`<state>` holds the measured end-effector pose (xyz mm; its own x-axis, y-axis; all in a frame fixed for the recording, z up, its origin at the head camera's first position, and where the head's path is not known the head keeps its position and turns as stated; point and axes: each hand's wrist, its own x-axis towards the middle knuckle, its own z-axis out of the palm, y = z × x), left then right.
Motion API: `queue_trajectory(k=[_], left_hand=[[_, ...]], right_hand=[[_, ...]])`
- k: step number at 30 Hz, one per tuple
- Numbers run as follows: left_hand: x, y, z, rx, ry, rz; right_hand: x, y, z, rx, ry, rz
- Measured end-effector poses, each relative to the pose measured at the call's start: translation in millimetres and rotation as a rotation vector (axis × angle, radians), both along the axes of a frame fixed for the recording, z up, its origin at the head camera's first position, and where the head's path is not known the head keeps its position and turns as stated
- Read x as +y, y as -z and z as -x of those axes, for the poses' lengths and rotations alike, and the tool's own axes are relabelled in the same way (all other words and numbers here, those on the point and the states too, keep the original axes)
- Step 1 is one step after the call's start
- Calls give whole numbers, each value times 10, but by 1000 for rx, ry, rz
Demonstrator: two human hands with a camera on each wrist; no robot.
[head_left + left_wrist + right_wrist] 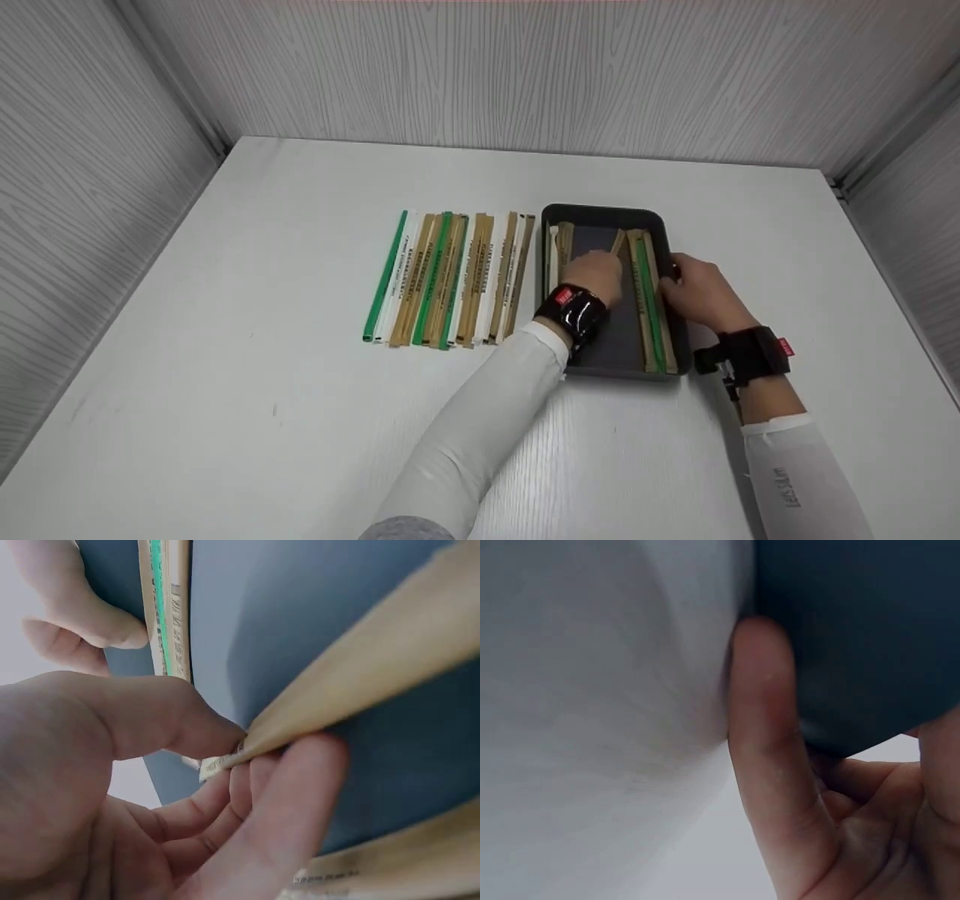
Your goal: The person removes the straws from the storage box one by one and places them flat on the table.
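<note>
White table (300, 420), left hand (596, 276) pinching printed sleeve (360, 682)

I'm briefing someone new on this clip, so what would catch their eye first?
Probably the dark tray at mid-table, where the left hand pinches one tan paper-wrapped stick while the right hand holds the tray's right rim. Next, the tidy row of green, white and tan sticks lying on the table just left of the tray.

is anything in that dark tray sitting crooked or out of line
Yes. One tan packet, pinched by the left hand, lies slanted across the dark tray, while the packets along its right wall lie straight.
</note>
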<state>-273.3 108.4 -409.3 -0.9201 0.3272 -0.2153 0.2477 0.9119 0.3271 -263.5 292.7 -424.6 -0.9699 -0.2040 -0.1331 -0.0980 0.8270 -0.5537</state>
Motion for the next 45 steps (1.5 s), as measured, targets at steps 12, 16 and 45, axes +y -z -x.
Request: queue_trajectory(k=[12,16,45], left_hand=[[-339,-401,-48,73,-85,-161],[-662,-597,-89,64,-104,-272],[-2409,-110,-164,20,-402,-225]], right_hand=[[13,-4,-5,-7,2,4],[11,4,-8,-11,7,4],[28,-9,-15,-8,9,4]])
